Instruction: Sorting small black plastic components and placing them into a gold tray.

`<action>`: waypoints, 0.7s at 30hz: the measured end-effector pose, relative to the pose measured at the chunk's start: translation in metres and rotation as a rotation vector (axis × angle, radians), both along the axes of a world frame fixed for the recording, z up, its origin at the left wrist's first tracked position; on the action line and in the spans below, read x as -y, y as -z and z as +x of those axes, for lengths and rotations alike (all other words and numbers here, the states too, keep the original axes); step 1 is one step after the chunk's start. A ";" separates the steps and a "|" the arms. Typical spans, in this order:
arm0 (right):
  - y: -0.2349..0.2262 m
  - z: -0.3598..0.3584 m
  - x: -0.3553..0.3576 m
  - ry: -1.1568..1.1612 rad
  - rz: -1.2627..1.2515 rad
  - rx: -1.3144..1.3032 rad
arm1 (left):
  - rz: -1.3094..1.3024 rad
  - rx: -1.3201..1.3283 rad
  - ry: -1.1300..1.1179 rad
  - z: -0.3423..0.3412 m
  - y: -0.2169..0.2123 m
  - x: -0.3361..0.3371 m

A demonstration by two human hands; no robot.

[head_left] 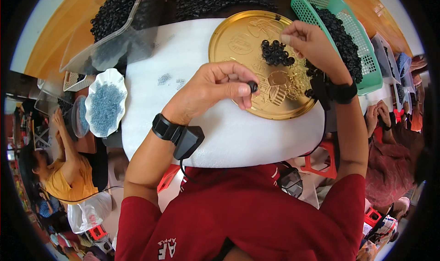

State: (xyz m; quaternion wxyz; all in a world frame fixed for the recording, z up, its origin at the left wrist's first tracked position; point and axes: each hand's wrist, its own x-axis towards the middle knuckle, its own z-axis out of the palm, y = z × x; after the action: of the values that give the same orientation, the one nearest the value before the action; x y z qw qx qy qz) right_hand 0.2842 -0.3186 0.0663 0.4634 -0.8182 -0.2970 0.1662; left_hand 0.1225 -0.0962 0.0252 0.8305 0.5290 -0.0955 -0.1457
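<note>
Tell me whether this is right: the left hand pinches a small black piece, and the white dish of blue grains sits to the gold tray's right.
No: the white dish of blue grains sits to the gold tray's left, as the head view shows. The left hand does pinch a small black piece.

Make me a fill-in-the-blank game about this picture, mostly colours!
1. The left hand pinches a small piece coloured ____.
2. The round tray is coloured ____.
3. The holey basket is coloured ____.
4. The wavy white dish is on the picture's ____ side.

Missing words: black; gold; green; left.
</note>
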 end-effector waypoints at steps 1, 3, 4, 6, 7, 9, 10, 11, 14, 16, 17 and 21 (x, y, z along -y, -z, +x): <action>0.004 0.001 0.006 -0.013 -0.089 0.067 | 0.027 -0.013 0.012 -0.001 -0.001 0.000; 0.011 -0.005 0.011 -0.030 -0.175 0.166 | 0.013 -0.014 0.032 -0.002 0.001 0.001; 0.016 -0.007 0.013 -0.028 -0.178 0.167 | 0.003 -0.018 0.049 -0.002 0.002 0.002; 0.021 -0.014 0.015 -0.059 -0.282 0.291 | 0.000 -0.032 0.055 -0.004 -0.001 0.004; 0.021 -0.019 0.014 -0.037 -0.325 0.294 | 0.005 -0.041 0.061 -0.004 -0.003 0.004; 0.023 -0.024 0.012 -0.035 -0.290 0.318 | 0.006 -0.051 0.075 -0.004 -0.001 0.004; 0.024 -0.024 0.011 -0.036 -0.253 0.343 | 0.010 -0.050 0.079 -0.003 -0.001 0.004; 0.026 -0.024 0.011 -0.034 -0.253 0.342 | 0.016 -0.049 0.080 -0.003 0.000 0.004; 0.031 -0.025 0.009 -0.085 -0.226 0.601 | 0.048 -0.048 0.095 -0.003 -0.003 0.003; 0.028 -0.030 0.008 -0.201 -0.191 0.396 | 0.063 -0.058 0.095 -0.004 -0.004 0.003; 0.025 -0.031 0.008 -0.199 -0.191 0.394 | 0.079 -0.066 0.093 -0.005 -0.003 0.004; 0.007 -0.027 0.011 -0.100 -0.197 0.291 | 0.056 -0.063 0.117 -0.004 0.002 0.007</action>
State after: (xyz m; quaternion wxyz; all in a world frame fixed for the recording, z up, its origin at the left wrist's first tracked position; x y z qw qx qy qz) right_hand 0.2568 -0.3296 0.0597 0.3243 -0.8592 -0.3835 0.0973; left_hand 0.1183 -0.1030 0.0236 0.8080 0.5408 -0.0958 -0.2131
